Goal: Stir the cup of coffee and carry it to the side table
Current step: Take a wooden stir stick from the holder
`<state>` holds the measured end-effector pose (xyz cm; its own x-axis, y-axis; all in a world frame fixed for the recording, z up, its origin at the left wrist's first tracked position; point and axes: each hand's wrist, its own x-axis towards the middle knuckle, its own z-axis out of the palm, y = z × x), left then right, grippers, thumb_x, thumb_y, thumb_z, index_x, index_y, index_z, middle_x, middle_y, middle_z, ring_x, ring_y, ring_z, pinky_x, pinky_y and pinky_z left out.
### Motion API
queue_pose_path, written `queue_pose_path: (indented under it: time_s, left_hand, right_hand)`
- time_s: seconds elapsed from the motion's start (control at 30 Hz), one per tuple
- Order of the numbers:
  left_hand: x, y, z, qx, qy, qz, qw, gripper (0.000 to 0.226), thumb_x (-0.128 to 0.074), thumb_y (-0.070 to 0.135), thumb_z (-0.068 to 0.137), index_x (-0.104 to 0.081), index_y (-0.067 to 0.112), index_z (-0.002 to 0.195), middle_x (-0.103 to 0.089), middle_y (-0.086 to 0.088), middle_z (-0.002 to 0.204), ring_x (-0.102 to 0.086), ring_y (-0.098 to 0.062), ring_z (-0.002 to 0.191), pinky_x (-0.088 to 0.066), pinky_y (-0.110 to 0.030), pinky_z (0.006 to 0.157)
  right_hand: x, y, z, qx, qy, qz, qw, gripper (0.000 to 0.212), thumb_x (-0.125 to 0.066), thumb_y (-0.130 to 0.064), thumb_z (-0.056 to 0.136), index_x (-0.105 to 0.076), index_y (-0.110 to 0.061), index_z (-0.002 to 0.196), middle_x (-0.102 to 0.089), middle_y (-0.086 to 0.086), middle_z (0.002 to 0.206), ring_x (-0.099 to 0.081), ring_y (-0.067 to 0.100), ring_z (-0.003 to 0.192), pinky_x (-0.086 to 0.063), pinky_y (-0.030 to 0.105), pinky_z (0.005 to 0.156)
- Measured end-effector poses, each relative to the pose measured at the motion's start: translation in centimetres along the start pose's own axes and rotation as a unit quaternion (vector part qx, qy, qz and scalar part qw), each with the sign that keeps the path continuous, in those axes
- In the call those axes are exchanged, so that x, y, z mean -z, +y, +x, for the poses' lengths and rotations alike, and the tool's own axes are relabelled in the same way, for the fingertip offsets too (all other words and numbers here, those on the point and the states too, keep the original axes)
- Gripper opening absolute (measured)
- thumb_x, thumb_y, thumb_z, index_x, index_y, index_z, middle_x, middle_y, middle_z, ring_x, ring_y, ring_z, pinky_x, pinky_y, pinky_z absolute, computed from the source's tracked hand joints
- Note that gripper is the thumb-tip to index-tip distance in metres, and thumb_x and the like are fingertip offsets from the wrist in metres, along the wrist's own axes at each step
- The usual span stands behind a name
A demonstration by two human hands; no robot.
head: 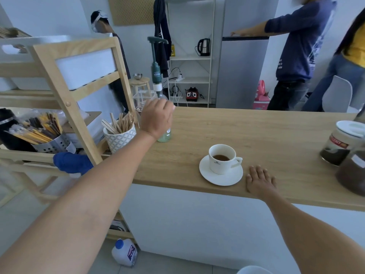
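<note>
A white cup (223, 162) with dark coffee low inside stands on a white saucer (219, 179) near the front edge of the wooden counter (256, 135). My right hand (259, 179) lies flat on the counter just right of the saucer, fingers apart and holding nothing. My left hand (157, 117) is stretched out further back and left, in front of a clear pump bottle (164, 135). I see only its back; the fingers are hidden. Wooden stir sticks (120, 123) stand in a patterned white cup (120, 139) just left of that hand.
A wooden rack (65, 91) at the left holds a metal holder of chopsticks (39, 129) and a blue cloth (72, 163). Coffee jars (341, 143) stand at the counter's right end. A white jug (125, 252) sits on the floor. People stand behind the counter near a shelf and a fridge.
</note>
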<state>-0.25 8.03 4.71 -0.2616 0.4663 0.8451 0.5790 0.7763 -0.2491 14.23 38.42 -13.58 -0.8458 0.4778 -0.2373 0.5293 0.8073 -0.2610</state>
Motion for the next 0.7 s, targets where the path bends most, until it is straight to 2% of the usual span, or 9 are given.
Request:
queue_pose_path:
  time_s: [0.13, 0.27, 0.43, 0.6, 0.7]
  left_hand:
    - [-1.6, 3.2, -1.0, -0.037, -0.001, -0.046, 0.998, 0.019, -0.057, 0.014, 0.086, -0.073, 0.007, 0.078, -0.07, -0.005, 0.069, -0.064, -0.021, 0.061, -0.048, -0.026, 0.059]
    - [-3.8, 6.4, -3.9, -0.017, -0.033, -0.077, 0.996, 0.028, -0.05, 0.015, 0.084, -0.077, 0.008, 0.08, -0.071, -0.004, 0.067, -0.066, -0.024, 0.057, -0.049, -0.027, 0.053]
    - [-5.5, 10.1, -8.6, 0.014, -0.09, -0.112, 0.99, 0.026, -0.051, 0.014, 0.077, -0.077, 0.011, 0.08, -0.067, -0.001, 0.061, -0.062, -0.025, 0.052, -0.044, -0.024, 0.049]
    - [-6.3, 12.9, -11.8, 0.027, -0.141, -0.113, 0.983, 0.02, -0.067, 0.007, 0.064, -0.078, 0.013, 0.08, -0.07, 0.0, 0.069, -0.064, -0.024, 0.057, -0.045, -0.024, 0.051]
    - [-6.3, 14.0, -12.9, 0.034, -0.171, -0.123, 0.977, 0.015, -0.069, 0.006, 0.063, -0.076, 0.013, 0.075, -0.07, 0.002, 0.07, -0.062, -0.023, 0.056, -0.045, -0.026, 0.049]
  right_hand:
    - [-0.2, 0.1, -0.3, 0.005, 0.001, 0.004, 1.0, 0.057, -0.01, -0.042, 0.099, -0.002, -0.025, 0.153, 0.006, -0.001, 0.162, 0.008, 0.02, 0.149, 0.005, 0.045, 0.121]
    - [-0.4, 0.4, -0.4, 0.006, 0.003, 0.006, 1.0, 0.057, -0.01, -0.043, 0.099, -0.001, -0.025, 0.153, 0.006, -0.001, 0.162, 0.009, 0.02, 0.149, 0.005, 0.045, 0.12]
    - [-0.4, 0.4, -0.6, 0.007, 0.006, 0.009, 1.0, 0.056, -0.01, -0.042, 0.099, -0.002, -0.026, 0.153, 0.005, -0.001, 0.162, 0.008, 0.02, 0.149, 0.005, 0.045, 0.121]
    - [-0.5, 0.4, -0.7, 0.009, 0.016, 0.011, 1.0, 0.056, -0.01, -0.041, 0.1, -0.003, -0.025, 0.153, 0.003, 0.0, 0.162, 0.006, 0.021, 0.149, 0.002, 0.046, 0.121]
    - [-0.5, 0.4, -0.7, 0.013, 0.016, 0.007, 1.0, 0.056, -0.01, -0.041, 0.1, -0.002, -0.024, 0.153, 0.005, 0.0, 0.162, 0.007, 0.021, 0.149, 0.002, 0.046, 0.121]
